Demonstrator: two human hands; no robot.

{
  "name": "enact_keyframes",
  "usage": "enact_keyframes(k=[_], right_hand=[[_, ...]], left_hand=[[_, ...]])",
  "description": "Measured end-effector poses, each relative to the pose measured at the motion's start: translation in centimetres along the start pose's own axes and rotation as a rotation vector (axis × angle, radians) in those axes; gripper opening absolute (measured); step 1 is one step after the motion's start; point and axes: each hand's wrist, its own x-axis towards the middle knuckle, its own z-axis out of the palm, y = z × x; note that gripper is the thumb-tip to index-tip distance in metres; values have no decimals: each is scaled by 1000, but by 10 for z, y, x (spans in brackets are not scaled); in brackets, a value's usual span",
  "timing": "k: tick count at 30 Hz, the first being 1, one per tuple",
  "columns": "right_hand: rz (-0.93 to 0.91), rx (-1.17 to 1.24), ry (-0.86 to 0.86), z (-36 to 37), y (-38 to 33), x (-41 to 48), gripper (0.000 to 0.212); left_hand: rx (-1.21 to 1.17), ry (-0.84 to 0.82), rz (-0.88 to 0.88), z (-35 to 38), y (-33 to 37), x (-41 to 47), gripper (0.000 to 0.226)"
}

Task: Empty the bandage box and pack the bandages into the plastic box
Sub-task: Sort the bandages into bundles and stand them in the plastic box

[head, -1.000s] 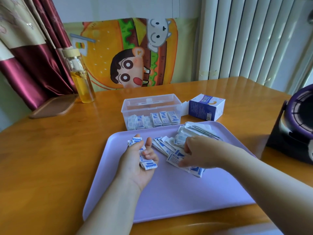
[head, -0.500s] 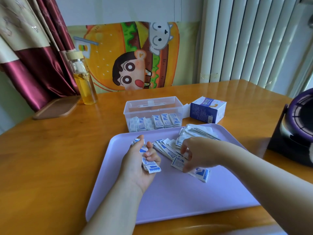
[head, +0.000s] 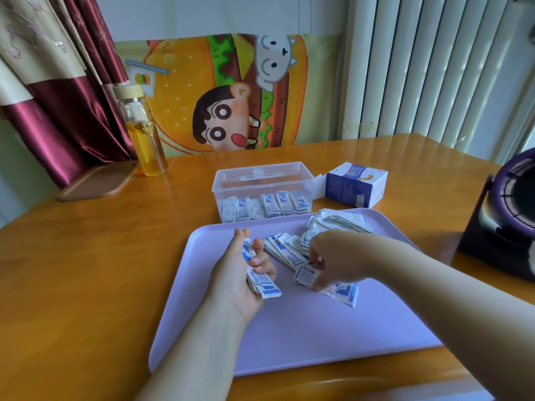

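Note:
My left hand grips a small stack of white-and-blue bandage packets over the lilac tray. My right hand reaches into the loose bandages spread on the tray and pinches one packet with its fingertips. More packets lie under that hand and in a pile at the tray's far right. The clear plastic box stands open behind the tray with a row of bandages standing along its front wall. The blue-and-white bandage box lies to its right, flap open.
A glass bottle of yellow liquid stands at the back left beside a wooden coaster. A dark purple fan-like appliance sits at the right table edge. Curtain, cartoon cloth and radiator line the back.
My right hand has shifted slightly and lifted a packet's edge from the loose pile. My left hand keeps its stack, fingers curled a little tighter. The head camera has drifted downward a little.

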Motion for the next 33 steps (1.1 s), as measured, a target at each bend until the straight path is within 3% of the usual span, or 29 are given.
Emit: enact_keyframes(k=[5, 9, 11, 14, 17, 20, 24, 26, 29, 31, 33], right_hand=[[-35, 22, -62, -5, 1, 0, 30], [-74, 133, 19, -17, 9, -13, 15], [-100, 457, 109, -25, 11, -19, 10], [-144, 911, 179, -28, -2, -19, 37], [-135, 869, 198, -14, -25, -11, 34], [-94, 799, 312, 1, -37, -2, 28], [-103, 568, 582, -3, -30, -7, 52], [-198, 579, 503, -8, -22, -17, 78], [-314, 378, 220, -2, -25, -27, 126], [-355, 238, 229, 9, -28, -23, 134], [-360, 246, 277, 12, -28, -16, 133]], left_hand=[[-4, 21, -20, 3, 2, -5, 24], [-31, 39, -51, 3, 3, -8, 28], [-80, 24, -82, 3, 3, -7, 30], [-14, -73, -162, 3, 2, -8, 47], [94, -168, -177, 3, 1, -12, 60], [107, -234, -190, 4, 3, -16, 51], [100, -182, -191, 2, -1, -12, 18], [122, -177, -203, 2, -1, -10, 11], [174, -219, -242, 2, -3, -8, 26], [311, -293, -224, 2, -6, -10, 32], [393, -340, -171, 4, -7, -13, 25]])
